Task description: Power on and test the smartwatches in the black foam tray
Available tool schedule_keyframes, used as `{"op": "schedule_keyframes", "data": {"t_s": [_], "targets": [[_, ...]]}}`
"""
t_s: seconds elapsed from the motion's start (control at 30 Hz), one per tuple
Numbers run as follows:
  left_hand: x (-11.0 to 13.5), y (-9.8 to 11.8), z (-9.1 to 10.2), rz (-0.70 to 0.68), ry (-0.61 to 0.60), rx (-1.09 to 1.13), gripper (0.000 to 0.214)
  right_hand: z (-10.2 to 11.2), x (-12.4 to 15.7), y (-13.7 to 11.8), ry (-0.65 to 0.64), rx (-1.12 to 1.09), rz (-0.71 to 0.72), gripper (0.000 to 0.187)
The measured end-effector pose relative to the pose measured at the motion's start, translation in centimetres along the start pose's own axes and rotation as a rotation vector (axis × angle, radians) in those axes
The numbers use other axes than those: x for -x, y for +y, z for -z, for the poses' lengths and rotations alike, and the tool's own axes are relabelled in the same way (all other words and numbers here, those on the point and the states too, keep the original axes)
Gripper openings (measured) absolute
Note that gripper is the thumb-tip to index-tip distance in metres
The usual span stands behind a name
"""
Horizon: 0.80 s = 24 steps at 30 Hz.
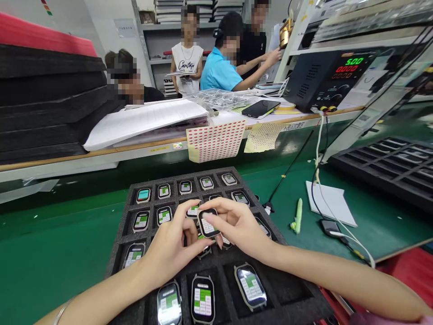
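Observation:
A smartwatch without a strap, its screen lit with white and green blocks, is held tilted above a black foam tray. My right hand grips it, thumb lying over the screen and fingers behind the case. On its other side my left hand is curled, with index finger and thumb at the edge of the same watch. Several similar watches sit in the tray's compartments, such as one watch at the front and another with a teal screen at the far left. My hands hide some middle compartments.
A power supply stands on the shelf at right, its cables hanging to the green bench. Nearby lie a green pen and white paper pad. Another foam tray is right; stacked foam left. Several people are behind.

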<state>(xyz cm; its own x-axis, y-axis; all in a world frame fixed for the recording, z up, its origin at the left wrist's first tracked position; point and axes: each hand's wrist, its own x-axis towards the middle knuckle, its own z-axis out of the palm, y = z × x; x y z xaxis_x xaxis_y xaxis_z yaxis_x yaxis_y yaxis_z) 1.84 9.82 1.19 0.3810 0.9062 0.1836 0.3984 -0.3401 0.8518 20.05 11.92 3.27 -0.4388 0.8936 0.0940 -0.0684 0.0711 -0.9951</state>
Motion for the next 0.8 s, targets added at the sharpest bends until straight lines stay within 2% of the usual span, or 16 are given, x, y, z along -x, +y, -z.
{"op": "schedule_keyframes", "data": {"t_s": [0.23, 0.37, 0.5, 0.57, 0.7, 0.73, 0.8], "targets": [[0.2, 0.7, 1.0, 0.106, 0.043, 0.224, 0.053, 0.5, 0.6, -0.6, 0.014, -0.032, 0.029, 0.021], [0.4, 1.5, 1.5, 0.177, 0.176, 0.391, 0.04, 0.7, 0.7, -0.5, 0.057, -0.016, 0.035, 0.021], [0.6, 1.6, 1.6, 0.195, 0.273, 0.432, 0.027, 0.7, 1.0, -0.9, 0.064, -0.075, 0.039, 0.017], [0.5, 1.5, 1.6, 0.185, 0.269, 0.415, 0.021, 0.5, 2.0, -1.8, 0.014, -0.122, 0.039, 0.02], [0.8, 1.9, 1.5, 0.202, 0.301, 0.401, 0.022, -0.4, 5.3, -4.5, -0.096, -0.265, 0.099, 0.058], [1.1, 2.3, 1.5, 0.207, 0.324, 0.414, 0.023, -0.6, 6.1, -5.0, -0.074, -0.278, 0.104, 0.056], [2.0, 3.1, 1.7, 0.184, 0.344, 0.448, 0.026, -0.8, 7.4, -5.7, -0.111, -0.278, 0.096, 0.049]]}}
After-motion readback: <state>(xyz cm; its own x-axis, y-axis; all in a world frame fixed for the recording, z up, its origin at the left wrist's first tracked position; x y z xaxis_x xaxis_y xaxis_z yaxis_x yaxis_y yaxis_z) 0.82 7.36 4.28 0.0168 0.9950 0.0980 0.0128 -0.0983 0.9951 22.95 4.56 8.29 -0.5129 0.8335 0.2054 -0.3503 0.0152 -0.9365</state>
